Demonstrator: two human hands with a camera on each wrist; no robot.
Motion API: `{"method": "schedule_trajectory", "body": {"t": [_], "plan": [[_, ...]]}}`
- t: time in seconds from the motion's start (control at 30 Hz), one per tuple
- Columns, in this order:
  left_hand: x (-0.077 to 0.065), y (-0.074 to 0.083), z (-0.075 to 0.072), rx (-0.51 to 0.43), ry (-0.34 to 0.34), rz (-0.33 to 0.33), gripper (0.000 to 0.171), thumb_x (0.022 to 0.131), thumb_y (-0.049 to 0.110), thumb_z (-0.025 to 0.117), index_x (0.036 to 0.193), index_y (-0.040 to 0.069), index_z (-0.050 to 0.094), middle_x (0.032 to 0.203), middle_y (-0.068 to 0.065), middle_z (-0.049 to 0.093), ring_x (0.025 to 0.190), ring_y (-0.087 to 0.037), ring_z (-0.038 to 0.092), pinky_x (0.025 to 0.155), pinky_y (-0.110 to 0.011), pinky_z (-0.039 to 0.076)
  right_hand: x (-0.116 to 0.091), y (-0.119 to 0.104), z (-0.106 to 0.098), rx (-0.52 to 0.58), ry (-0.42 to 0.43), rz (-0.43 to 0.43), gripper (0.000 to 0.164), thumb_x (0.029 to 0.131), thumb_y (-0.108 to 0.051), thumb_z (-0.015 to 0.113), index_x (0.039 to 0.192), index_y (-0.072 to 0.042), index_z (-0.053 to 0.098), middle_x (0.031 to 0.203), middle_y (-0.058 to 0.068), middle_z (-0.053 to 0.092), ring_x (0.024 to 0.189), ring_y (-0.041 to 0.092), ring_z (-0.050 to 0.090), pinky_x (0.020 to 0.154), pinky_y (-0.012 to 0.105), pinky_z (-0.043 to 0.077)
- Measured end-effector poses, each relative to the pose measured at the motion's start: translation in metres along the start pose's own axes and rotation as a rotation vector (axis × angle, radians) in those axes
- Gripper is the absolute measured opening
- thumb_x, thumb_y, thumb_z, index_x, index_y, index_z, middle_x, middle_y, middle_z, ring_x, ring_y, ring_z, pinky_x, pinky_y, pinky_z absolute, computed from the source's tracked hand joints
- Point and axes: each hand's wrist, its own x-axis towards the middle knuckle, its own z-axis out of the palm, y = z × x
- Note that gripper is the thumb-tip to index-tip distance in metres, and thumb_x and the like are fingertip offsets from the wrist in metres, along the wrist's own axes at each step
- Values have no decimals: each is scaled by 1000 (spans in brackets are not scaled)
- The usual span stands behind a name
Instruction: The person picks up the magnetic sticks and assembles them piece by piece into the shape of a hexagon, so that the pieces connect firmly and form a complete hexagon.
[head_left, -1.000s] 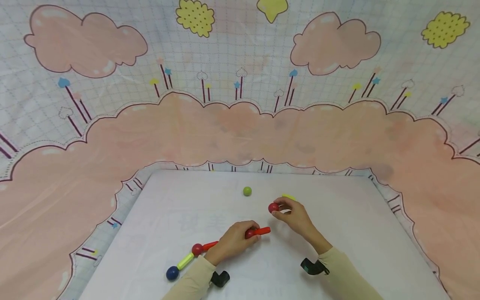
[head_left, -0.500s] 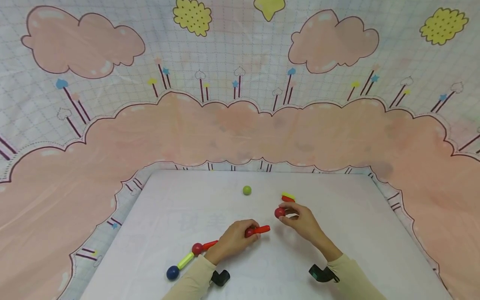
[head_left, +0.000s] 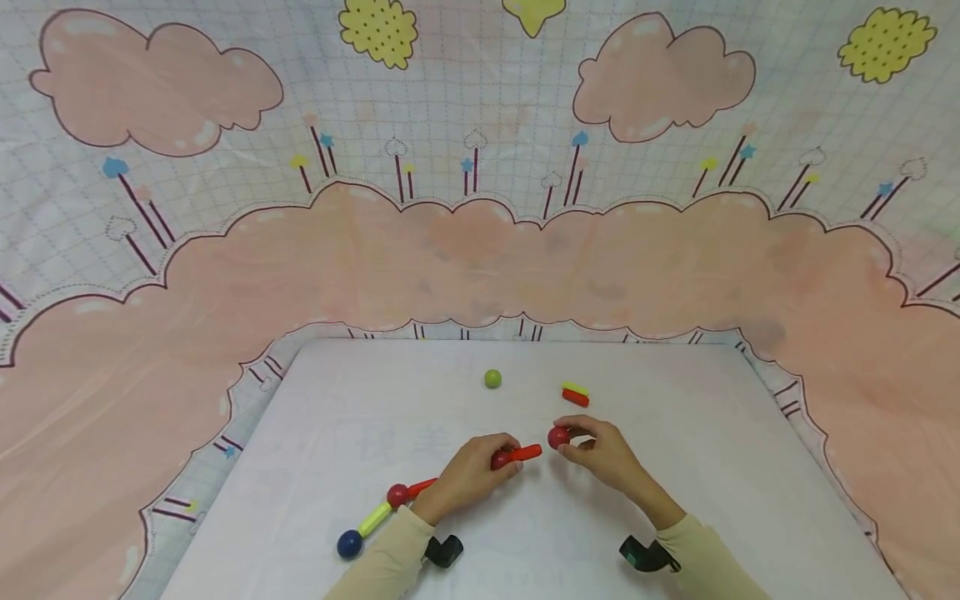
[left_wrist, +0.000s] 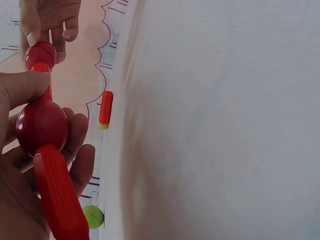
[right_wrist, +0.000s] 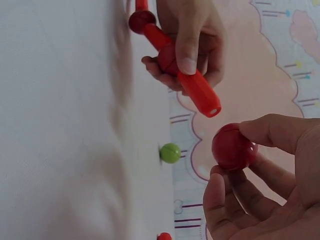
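My left hand [head_left: 467, 473] grips a chain of balls and rods by one red ball [right_wrist: 169, 59]. From this ball a red rod [head_left: 527, 452] sticks out past the fingertips towards the right. Behind the hand, the chain runs down to the left through another red rod [right_wrist: 157, 36], a red ball [head_left: 398, 496], a yellow rod [head_left: 375, 519] and a dark blue ball [head_left: 349, 544] at its end. Thumb and fingers of my right hand [head_left: 609, 457] pinch a separate red ball [right_wrist: 233, 147]. A small gap shows between it and the rod's free end in the right wrist view.
On the white tabletop [head_left: 390, 383], a green ball [head_left: 492, 378] lies near the back. To its right, a loose yellow rod [head_left: 576, 387] and a loose red rod [head_left: 575, 399] lie side by side, just beyond my right hand.
My right hand has drawn back towards me with its red ball, uncovering the loose red rod beside the yellow one. The left hand keeps its grip and has hardly moved.
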Motion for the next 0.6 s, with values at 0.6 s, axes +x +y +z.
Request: {"method": "schedule_trajectory", "body": {"t": [0.6], "plan": [[10,11,1,9,-7,73,40,91,32,70,127,19,58,93,6,70,74,-3,55,70,-19,49,-2,5,19,105,-64,-44,35,85,-9,74,117,-3,62,112,13,67,101,24,66,79,21,56]]}}
